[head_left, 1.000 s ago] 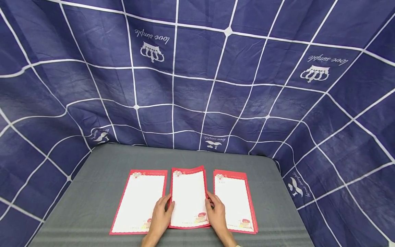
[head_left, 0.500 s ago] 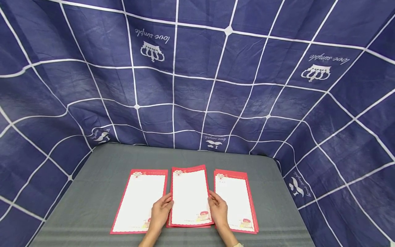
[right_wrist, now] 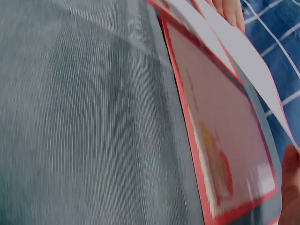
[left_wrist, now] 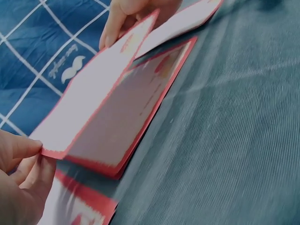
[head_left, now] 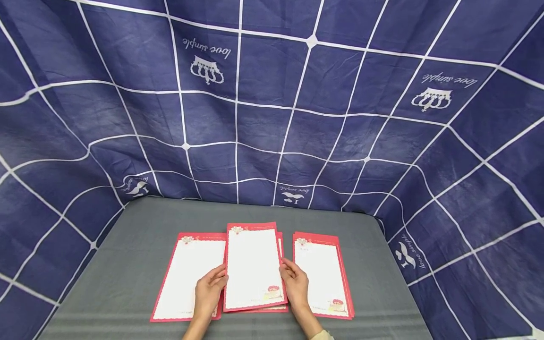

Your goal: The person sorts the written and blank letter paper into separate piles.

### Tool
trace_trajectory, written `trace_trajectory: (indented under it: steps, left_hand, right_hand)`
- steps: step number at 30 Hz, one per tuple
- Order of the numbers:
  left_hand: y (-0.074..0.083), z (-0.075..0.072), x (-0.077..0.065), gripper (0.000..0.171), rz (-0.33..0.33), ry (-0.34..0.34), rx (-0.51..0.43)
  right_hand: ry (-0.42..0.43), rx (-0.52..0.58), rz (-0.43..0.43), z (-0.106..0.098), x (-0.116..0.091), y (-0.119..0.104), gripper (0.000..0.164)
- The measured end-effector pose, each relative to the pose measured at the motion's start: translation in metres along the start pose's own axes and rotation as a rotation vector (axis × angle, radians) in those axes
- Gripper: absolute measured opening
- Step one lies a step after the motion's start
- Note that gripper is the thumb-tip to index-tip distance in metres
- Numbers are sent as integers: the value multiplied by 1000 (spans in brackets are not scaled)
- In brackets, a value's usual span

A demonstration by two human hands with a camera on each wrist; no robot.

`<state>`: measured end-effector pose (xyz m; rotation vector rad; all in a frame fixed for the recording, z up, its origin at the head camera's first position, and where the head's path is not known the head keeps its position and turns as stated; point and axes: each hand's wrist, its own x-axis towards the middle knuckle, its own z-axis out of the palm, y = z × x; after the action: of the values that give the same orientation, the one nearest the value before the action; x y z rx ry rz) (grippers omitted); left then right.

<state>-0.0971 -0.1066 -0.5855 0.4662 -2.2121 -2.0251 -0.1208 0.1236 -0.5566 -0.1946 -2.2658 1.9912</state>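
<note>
A white letter-paper sheet point(head_left: 254, 269) with a red border and a small printed picture at its lower right is held up between both hands. My left hand point(head_left: 208, 293) pinches its left edge, thumb on top in the left wrist view. On the opposite edge, my right hand point(head_left: 296, 285) pinches it. Beneath lies the middle stack of matching paper point(left_wrist: 124, 119), mostly covered in the head view. The raised sheet overlaps the right edge of the left paper pile point(head_left: 189, 278). In the right wrist view the sheet bends slightly above the stack.
To the right of the right hand lies another pile of the same red-bordered paper point(head_left: 318, 278), its sheets slightly fanned. Everything rests on a grey cloth-covered table point(head_left: 378, 283). A blue curtain point(head_left: 272, 123) with white grid lines hangs behind and at both sides.
Both hands have lifted the top sheet off the middle stack and shifted it left, so it now overlaps the left pile. The side piles stay where they were.
</note>
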Motion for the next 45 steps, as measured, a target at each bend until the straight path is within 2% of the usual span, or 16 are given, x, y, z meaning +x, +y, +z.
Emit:
trace_trajectory:
  steps: [6, 12, 16, 18, 21, 23, 25, 27, 30, 35, 40, 45]
  left_hand:
    - [1, -25, 1, 34, -9, 45, 74]
    - [1, -51, 2, 33, -7, 125, 75]
    - [0, -69, 2, 33, -8, 155, 111]
    - [-1, -77, 3, 33, -7, 169, 148]
    - [-3, -89, 5, 31, 4, 188, 204]
    - [-4, -97, 5, 30, 10, 208, 239]
    - [-5, -104, 5, 29, 21, 220, 256]
    - [-6, -110, 4, 29, 33, 229, 261]
    - [-7, -119, 4, 29, 31, 238, 280]
    - [-11, -126, 8, 30, -3, 254, 344]
    - [-14, -129, 11, 31, -59, 271, 393]
    - [-16, -126, 15, 29, -10, 272, 432]
  right_hand:
    - [-45, 7, -38, 21, -7, -6, 25]
    - [-120, 44, -57, 45, -12, -9, 25]
    - [-137, 30, -77, 64, -14, -9, 24]
    - [-140, 23, -99, 75, -11, 1, 24]
    - [-149, 10, -128, 88, -15, -2, 23]
    - [-159, 10, -136, 97, -14, 5, 22]
    - [-173, 11, -126, 104, -17, 4, 22]
    - [-184, 14, -115, 112, -14, 18, 22]
    - [-197, 14, -113, 121, -16, 27, 23]
    - [-212, 1, -175, 128, -19, 34, 23]
    - [-240, 11, -142, 134, -22, 36, 24]
    - [-222, 10, -154, 135, -22, 38, 25]
